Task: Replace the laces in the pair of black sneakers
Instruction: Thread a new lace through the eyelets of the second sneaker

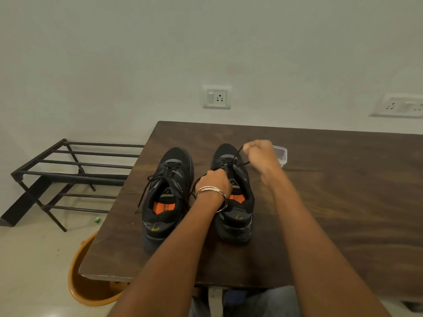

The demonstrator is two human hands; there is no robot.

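Note:
Two black sneakers with orange insoles stand side by side on a dark wooden table (332, 202), toes pointing away from me. The left sneaker (166, 197) has its black lace threaded, with loose ends trailing over its left side. My left hand (215, 184), with silver bangles on the wrist, grips the tongue area of the right sneaker (237, 213). Above that shoe's toe, my right hand (259, 154) pinches a black lace (235, 156) and holds it taut, up and to the right.
A small clear plastic container (282, 154) sits just behind my right hand. A black metal shoe rack (68, 175) stands on the floor to the left of the table. An orange tub (84, 284) sits under the table's front left corner.

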